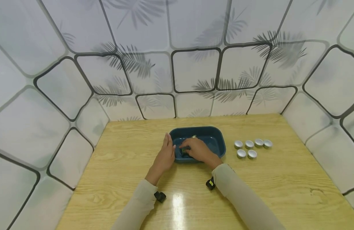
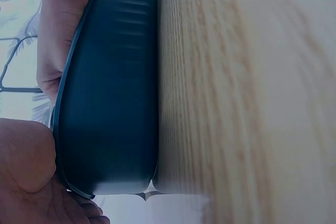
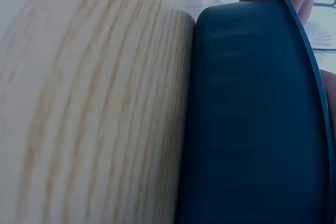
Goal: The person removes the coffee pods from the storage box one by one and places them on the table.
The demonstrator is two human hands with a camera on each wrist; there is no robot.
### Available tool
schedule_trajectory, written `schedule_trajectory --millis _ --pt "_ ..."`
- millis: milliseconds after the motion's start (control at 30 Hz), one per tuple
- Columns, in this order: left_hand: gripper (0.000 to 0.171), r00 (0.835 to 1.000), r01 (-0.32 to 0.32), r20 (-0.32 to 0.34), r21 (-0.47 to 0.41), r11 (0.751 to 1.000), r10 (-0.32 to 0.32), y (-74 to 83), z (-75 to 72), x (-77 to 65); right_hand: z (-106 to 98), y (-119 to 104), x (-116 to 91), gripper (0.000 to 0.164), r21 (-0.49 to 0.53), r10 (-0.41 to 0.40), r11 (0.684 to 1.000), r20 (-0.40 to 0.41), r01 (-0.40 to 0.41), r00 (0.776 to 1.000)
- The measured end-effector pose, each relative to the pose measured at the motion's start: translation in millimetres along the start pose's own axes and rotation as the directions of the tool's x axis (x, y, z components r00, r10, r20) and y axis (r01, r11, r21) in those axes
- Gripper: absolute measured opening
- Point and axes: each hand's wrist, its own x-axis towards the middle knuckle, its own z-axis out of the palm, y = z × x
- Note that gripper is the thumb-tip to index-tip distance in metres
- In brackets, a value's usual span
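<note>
A dark blue rectangular tub (image 1: 215,131) with raised sides stands on the table. My left hand (image 1: 166,156) rests against its left end, fingers straight along the wall; in the left wrist view, that hand (image 2: 26,161) is at the tub's corner. My right hand (image 1: 197,149) reaches over the near rim into the tub. Its fingers curl round a small dark round thing (image 1: 181,151), mostly covered by the hand. Behind those knuckles a small gold-coloured edge (image 1: 194,136) shows inside the tub. The right wrist view has mainly the tub's outer side (image 3: 252,114), which hides the held thing.
Several small round white cup-like pieces (image 1: 249,144) stand in two rows on the table to the right of the tub. Patterned white sheeting (image 1: 194,70) rises behind the wooden table (image 1: 122,159) and at both sides.
</note>
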Motion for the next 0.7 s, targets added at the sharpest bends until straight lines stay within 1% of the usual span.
schedule_trajectory --millis 100,233,333,533,700 --pt "0.06 1.0 0.0 -0.001 0.002 1.0 0.0 0.3 -0.1 0.3 -1.1 -0.7 0.4 0.025 0.006 0.027 1.0 0.015 -0.027 1.0" --pt "0.059 1.0 -0.002 -0.01 0.014 1.0 0.003 1.2 -0.4 0.2 -3.0 -3.0 1.2 0.022 0.028 0.104 0.994 0.04 -0.105 0.994" --pt "0.059 1.0 -0.001 -0.011 0.023 1.0 0.001 1.7 -0.6 0.6 -3.1 -3.9 2.0 0.021 0.032 0.144 0.989 0.052 -0.146 0.988" --pt "0.06 1.0 0.012 -0.003 0.021 1.0 -0.012 1.7 -1.2 0.9 -2.1 -2.8 3.1 0.02 0.034 0.175 0.984 0.064 -0.177 0.982" --pt "0.06 1.0 0.008 -0.003 0.015 1.0 -0.008 1.3 -1.6 0.5 -3.1 -3.3 3.9 0.021 0.036 0.207 0.977 0.073 -0.21 0.976"
